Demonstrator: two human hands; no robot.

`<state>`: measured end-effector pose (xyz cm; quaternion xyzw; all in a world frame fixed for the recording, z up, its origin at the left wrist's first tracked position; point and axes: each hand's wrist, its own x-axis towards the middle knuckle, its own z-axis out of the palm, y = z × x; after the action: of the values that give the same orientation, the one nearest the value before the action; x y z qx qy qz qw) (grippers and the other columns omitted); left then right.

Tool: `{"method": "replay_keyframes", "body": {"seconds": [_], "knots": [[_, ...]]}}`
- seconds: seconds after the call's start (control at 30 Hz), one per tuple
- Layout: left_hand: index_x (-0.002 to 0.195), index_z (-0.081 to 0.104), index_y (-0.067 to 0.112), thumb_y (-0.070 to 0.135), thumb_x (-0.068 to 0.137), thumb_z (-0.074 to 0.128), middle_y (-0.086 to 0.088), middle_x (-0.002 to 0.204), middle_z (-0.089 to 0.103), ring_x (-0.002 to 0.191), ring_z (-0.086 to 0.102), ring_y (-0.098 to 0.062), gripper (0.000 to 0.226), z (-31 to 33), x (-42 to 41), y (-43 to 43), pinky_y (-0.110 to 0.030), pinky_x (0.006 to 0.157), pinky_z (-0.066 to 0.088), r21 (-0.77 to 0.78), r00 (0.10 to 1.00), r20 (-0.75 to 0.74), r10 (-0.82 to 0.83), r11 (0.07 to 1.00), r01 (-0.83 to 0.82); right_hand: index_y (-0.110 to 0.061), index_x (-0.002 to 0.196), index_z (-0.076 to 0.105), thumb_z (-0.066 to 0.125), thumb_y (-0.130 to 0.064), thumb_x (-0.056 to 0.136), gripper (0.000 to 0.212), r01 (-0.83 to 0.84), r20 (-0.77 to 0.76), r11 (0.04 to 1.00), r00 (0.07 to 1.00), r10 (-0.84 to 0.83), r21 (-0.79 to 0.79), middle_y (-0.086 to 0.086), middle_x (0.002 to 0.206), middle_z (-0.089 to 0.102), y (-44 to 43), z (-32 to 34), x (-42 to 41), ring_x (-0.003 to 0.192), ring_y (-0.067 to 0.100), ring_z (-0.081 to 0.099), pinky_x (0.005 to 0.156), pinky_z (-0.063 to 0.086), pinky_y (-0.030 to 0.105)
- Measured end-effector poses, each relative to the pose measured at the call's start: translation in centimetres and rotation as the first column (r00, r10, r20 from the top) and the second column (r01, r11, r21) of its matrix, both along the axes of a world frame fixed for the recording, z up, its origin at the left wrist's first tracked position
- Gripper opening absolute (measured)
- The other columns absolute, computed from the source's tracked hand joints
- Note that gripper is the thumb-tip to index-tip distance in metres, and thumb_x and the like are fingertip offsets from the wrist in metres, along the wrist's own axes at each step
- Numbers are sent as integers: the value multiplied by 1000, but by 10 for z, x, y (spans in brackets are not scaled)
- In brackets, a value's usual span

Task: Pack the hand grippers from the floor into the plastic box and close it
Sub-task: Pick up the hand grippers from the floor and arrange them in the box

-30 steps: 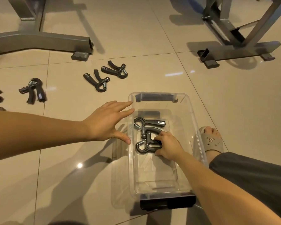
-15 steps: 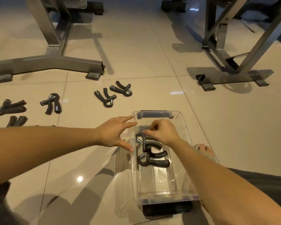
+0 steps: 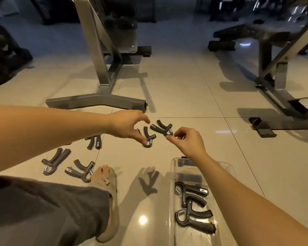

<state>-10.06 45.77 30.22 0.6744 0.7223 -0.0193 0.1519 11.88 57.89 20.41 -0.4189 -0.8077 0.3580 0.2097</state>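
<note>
The clear plastic box (image 3: 171, 176) lies open on the floor at the lower right, with two black hand grippers (image 3: 191, 192) (image 3: 194, 217) inside. Ahead on the tiles lie two more. My left hand (image 3: 128, 125) hovers over the nearer hand gripper (image 3: 148, 137), thumb touching its spring end, fingers spread above it. My right hand (image 3: 187, 139) is stretched toward the farther hand gripper (image 3: 162, 128), its loosely curled fingertips just short of the spring end. Three more hand grippers (image 3: 54, 162) (image 3: 80, 170) (image 3: 94, 142) lie at the left, one partly under my arm.
My foot in a tan sandal (image 3: 105, 183) stands beside the left grippers, with my grey trouser leg below. A steel gym machine base (image 3: 96, 102) sits just beyond my left hand. A bench frame (image 3: 274, 77) and its foot (image 3: 261, 126) stand at the right.
Both hands left the box and reached forward to the two grippers on the tiles. The view swung up and left, so the box now sits at the lower right.
</note>
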Motion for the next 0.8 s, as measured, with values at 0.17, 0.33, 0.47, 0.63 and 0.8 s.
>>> {"method": "replay_keyframes", "body": {"seconds": [0.17, 0.33, 0.47, 0.63, 0.8], "knots": [[149, 38, 31, 67, 76, 72, 7, 150, 44, 133, 45, -17, 89, -41, -68, 22, -33, 107, 42, -19, 997, -77, 11, 1000, -12, -25, 115, 65, 75, -40, 85, 35, 35, 53, 997, 998, -31, -69, -9, 86, 63, 44, -39, -41, 80, 17, 61, 76, 54, 39], [151, 37, 32, 63, 69, 81, 10, 154, 41, 139, 39, -14, 98, -92, -112, 52, -31, 111, 35, 9, 998, 55, 45, 999, -45, -20, 135, 57, 79, -36, 83, 58, -34, 141, 990, 989, 53, -134, 1, 119, 61, 87, -76, -92, 99, 24, 62, 86, 51, 37], [150, 39, 29, 61, 68, 83, 11, 149, 43, 136, 39, -12, 98, -156, -138, 85, -27, 109, 35, -21, 992, 125, 36, 999, -34, -19, 148, 45, 80, -40, 82, 78, -54, 242, 987, 966, 89, -148, 3, 139, 53, 120, -113, -128, 117, 26, 59, 98, 48, 37], [149, 43, 24, 58, 65, 86, 5, 150, 44, 136, 39, -15, 100, -227, -159, 123, -30, 113, 33, -65, 972, 235, 17, 998, -1, -11, 146, 47, 77, -36, 86, 71, -47, 349, 979, 930, 115, -198, 7, 142, 53, 156, -152, -159, 126, 29, 54, 100, 43, 36], [153, 40, 22, 77, 60, 78, 4, 160, 36, 148, 27, -16, 114, -280, -177, 150, -32, 122, 21, -94, 980, 184, -72, 991, 91, -9, 118, 57, 76, -32, 84, 45, -99, 485, 989, 863, 138, -106, 10, 120, 60, 187, -183, -190, 111, 35, 57, 87, 49, 43]]}}
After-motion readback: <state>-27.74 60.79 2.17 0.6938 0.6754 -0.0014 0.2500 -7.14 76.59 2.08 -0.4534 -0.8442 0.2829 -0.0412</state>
